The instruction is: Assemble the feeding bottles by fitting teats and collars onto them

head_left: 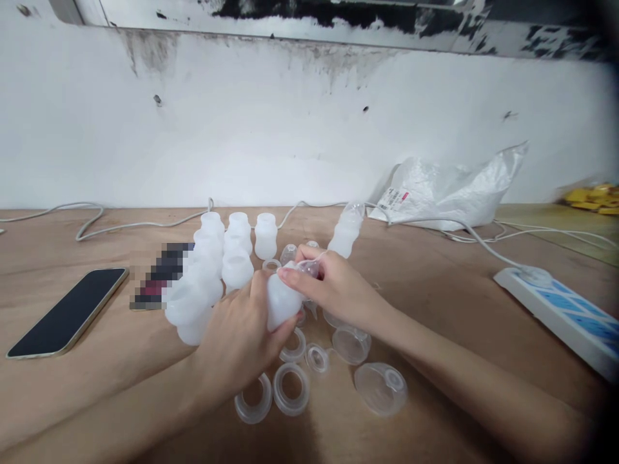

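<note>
Presently, both hands are brought together over the table (435,277), forearms reaching up from its near side. A bottle (284,301), well short of the back edge, is gripped by the left hand (236,319), fingers curled round it; at its top, a clear teat (311,269) is pinched in the nearly closed right hand (333,277). Bottle rows (238,267) are partly hidden by the left hand. Rings (291,389) and clear caps (381,388) are scattered nearer. A phone (68,312) is laid leftward, a power strip (561,316) rightward. Along the back edge, a bag (449,190) is set; its label (394,198) is barcoded, its print too small to be read.
</note>
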`<state>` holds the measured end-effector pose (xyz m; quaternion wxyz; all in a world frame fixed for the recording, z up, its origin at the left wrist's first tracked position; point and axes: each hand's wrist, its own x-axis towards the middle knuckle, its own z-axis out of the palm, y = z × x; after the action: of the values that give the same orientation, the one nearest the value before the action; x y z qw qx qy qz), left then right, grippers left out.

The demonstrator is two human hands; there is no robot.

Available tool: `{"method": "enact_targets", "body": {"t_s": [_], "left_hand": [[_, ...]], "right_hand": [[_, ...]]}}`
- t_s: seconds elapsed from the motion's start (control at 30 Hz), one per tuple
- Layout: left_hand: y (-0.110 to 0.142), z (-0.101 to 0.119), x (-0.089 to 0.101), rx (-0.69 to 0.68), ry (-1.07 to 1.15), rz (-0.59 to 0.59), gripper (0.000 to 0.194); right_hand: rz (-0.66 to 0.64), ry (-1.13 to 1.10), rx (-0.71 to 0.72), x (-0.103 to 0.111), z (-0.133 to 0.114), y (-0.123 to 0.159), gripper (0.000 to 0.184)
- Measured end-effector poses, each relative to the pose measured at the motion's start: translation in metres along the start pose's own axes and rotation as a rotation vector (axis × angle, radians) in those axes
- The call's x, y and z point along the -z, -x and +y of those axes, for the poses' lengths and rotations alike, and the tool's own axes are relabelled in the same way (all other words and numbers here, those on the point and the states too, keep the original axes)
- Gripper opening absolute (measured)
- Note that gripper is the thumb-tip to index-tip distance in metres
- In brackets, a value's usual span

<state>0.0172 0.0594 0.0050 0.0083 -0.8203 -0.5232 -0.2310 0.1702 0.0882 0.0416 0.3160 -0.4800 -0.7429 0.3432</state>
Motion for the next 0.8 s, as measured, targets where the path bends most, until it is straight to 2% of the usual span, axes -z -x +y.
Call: {"method": "enact_targets", "body": {"t_s": [0.13, 0.2, 0.3, 0.33, 0.43, 0.57, 0.6, 0.7, 0.8], "left_hand": [[0.0, 0.0, 0.001, -0.033, -0.019, 0.086, 0.026], [-0.001, 0.001, 0.003, -0.019, 0.001, 0.083, 0.03], [-0.002, 0.002, 0.008, 0.032, 0.075, 0.002, 0.034], [-0.002, 0.002, 0.009, 0.047, 0.102, -0.032, 0.036], [0.002, -0.001, 0.011, 0.095, 0.185, -0.121, 0.039], [0.015, -0.008, 0.011, 0.11, 0.283, -0.2, 0.037], [0.018, -0.01, 0.011, 0.103, 0.3, -0.202, 0.038], [0.025, -0.015, 0.013, 0.063, 0.345, -0.179, 0.035], [0.028, -0.017, 0.018, 0.006, 0.384, -0.162, 0.033]], "right_hand": [[0.015, 0.055, -0.017, 0.001, -0.004, 0.001, 0.03], [-0.05, 0.102, -0.011, 0.007, -0.009, 0.001, 0.027], [-0.204, 0.236, -0.004, 0.026, -0.016, 0.011, 0.03], [-0.229, 0.317, 0.01, 0.033, -0.017, 0.019, 0.032], [-0.15, 0.641, 0.104, 0.045, -0.006, 0.055, 0.036], [-0.009, 0.966, 0.231, 0.031, 0.031, 0.108, 0.035], [-0.036, 0.995, 0.232, 0.026, 0.038, 0.116, 0.036], [-0.2, 0.922, 0.113, 0.021, 0.046, 0.127, 0.02], [-0.224, 0.694, 0.045, 0.034, 0.032, 0.12, 0.018]]}}
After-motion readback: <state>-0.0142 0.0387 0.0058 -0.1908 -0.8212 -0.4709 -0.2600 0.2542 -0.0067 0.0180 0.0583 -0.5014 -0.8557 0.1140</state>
